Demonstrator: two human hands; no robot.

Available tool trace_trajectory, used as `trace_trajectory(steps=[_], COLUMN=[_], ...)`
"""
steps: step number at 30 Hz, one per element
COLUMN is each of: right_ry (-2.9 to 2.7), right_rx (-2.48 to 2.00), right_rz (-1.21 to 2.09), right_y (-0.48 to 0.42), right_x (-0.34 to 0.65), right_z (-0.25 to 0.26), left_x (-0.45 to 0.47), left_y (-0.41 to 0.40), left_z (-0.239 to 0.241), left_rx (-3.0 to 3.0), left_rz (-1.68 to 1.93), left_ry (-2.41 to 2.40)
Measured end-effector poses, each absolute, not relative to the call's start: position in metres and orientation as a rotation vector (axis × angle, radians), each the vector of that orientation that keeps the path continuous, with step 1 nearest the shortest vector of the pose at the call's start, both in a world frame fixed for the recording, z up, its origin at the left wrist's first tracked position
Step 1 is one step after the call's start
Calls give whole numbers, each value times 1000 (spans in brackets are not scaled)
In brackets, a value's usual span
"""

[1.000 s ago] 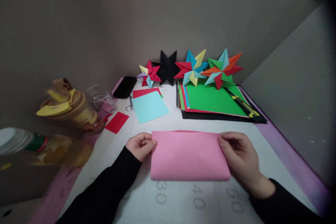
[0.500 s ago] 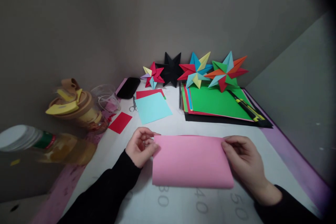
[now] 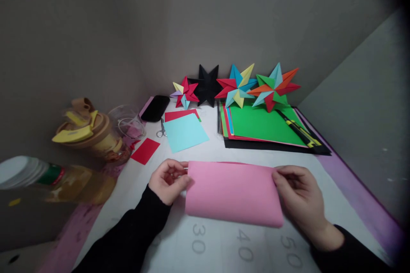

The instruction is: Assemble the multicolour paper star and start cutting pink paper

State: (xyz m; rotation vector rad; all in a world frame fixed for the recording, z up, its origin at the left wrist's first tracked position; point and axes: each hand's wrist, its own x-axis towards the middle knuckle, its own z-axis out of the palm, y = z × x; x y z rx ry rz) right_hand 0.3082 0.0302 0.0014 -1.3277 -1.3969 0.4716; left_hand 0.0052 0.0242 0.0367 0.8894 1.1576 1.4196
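A pink sheet of paper (image 3: 233, 194), bent over on itself with a rounded lower edge, is held between my hands just above the white table mat (image 3: 179, 243). My left hand (image 3: 170, 181) pinches its upper left corner between thumb and fingers. At the upper right corner, my right hand (image 3: 301, 198) has the paper between thumb and forefinger. Beyond the paper lie a light blue square sheet (image 3: 186, 132), a small red sheet (image 3: 145, 151) and small scissors (image 3: 162, 129).
Folded paper stars (image 3: 238, 87) lean against the wall. A stack of coloured paper (image 3: 262, 126) bears a yellow-black box cutter (image 3: 303, 132). At left stand a jar with a white lid (image 3: 22, 172), a brown cup (image 3: 89, 132) and a clear cup (image 3: 128, 119). A black phone-like object (image 3: 155, 108) lies behind.
The pink paper's lower edge has risen slightly, more on the left, so the sheet now slants down to the right. Both hands keep their pinch. The view has shifted a little.
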Motion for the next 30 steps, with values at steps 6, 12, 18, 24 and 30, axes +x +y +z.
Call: trace_trajectory(steps=[6, 12, 18, 24, 30], right_ry=[-1383, -1388, -1398, -1418, -1409], right_rx=[-1336, -1328, -1308, -1268, -1271], right_rz=[465, 486, 474, 462, 474], right_y=[30, 29, 28, 26, 25], right_x=[309, 308, 306, 306, 306], right_z=[2, 3, 4, 5, 4], left_x=[3, 5, 7, 7, 6], left_y=[25, 25, 27, 27, 27], left_z=[36, 40, 39, 37, 36], left_rx=[948, 1043, 1031, 938, 921], left_rz=[1347, 1333, 1331, 1371, 1362], left_ry=[1196, 1320, 1405, 1415, 1378])
